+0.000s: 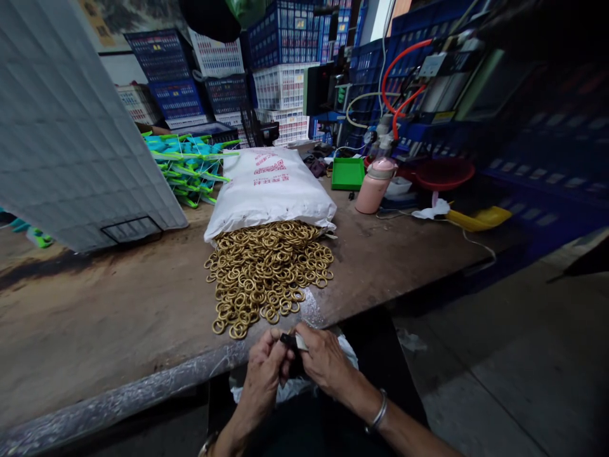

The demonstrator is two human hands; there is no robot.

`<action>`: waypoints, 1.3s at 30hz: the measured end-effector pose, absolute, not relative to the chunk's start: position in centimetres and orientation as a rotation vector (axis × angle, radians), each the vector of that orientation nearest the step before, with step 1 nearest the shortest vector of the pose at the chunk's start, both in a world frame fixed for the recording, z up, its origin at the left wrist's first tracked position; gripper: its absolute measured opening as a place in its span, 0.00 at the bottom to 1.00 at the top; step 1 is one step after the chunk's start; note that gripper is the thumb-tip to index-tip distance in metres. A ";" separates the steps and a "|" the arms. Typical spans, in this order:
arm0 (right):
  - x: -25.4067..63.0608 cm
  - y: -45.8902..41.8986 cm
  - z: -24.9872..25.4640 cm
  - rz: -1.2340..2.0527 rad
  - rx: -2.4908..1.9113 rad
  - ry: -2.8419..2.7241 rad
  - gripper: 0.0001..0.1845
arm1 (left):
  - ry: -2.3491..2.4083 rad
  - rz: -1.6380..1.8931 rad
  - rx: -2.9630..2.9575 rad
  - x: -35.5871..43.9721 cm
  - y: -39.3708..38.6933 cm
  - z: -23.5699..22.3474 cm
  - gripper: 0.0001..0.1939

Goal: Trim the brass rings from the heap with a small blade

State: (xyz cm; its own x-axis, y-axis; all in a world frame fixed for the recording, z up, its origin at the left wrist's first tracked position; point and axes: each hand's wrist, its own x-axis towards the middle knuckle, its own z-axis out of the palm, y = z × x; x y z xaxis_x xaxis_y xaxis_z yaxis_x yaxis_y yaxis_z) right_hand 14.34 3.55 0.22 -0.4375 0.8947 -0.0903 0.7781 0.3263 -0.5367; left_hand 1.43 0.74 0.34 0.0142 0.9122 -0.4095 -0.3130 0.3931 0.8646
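At the table's front edge, my left hand (265, 363) and my right hand (329, 360) are close together, both with fingers closed. A small black-and-pale tool (301, 343) is gripped in my right hand, its black end reaching the fingertips of my left hand. My left thumb and fingers pinch together; what lies between them is too small to make out. Just beyond both hands is a heap of gold-coloured rings (266, 266), spilling from the mouth of a white woven sack (280, 197) printed in red.
A large grey panel (90, 146) stands at the left, beside bright green and turquoise plastic pieces (188, 165). Farther right are a green tray (347, 173), a pink bottle (375, 189), a red bowl (445, 172) and a yellow scoop-like piece (480, 219). Stacked crates (283, 35) fill the back.
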 end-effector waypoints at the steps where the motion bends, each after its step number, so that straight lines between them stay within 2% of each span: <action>1: 14.2 3.6 0.3 0.734 -1.542 -2.391 0.13 | 1.211 1.063 0.660 1.4 0.7 0.4 0.18; 7: 14.3 4.0 0.2 0.616 -1.639 -2.458 0.16 | 1.213 1.042 0.696 1.1 -0.3 1.0 0.18; 14: 15.5 6.1 -0.8 0.382 -1.709 -2.319 0.14 | 0.947 1.052 0.535 0.9 -1.3 1.8 0.13; 22: 13.4 7.8 -2.0 0.203 -1.855 -2.281 0.15 | 0.926 1.079 0.363 0.4 -0.1 1.2 0.12; 31: 13.7 9.3 -0.7 0.346 -1.848 -2.286 0.11 | 0.820 1.072 0.169 -0.1 0.6 0.9 0.13; 36: 15.0 9.5 -0.5 0.416 -1.717 -2.255 0.10 | 0.884 1.079 0.373 0.1 1.2 0.7 0.13; 39: 15.2 9.5 -0.3 0.640 -1.616 -2.148 0.05 | 1.057 1.115 0.544 0.3 1.8 0.7 0.12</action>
State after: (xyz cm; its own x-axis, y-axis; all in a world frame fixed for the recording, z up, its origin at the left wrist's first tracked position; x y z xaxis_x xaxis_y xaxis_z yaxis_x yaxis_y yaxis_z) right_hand 15.20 9.48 -0.30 -0.2695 0.9627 0.0257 0.7916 0.2367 -0.5634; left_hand 0.35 1.84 0.75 0.0592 0.9122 -0.4055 -0.4538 0.3864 0.8030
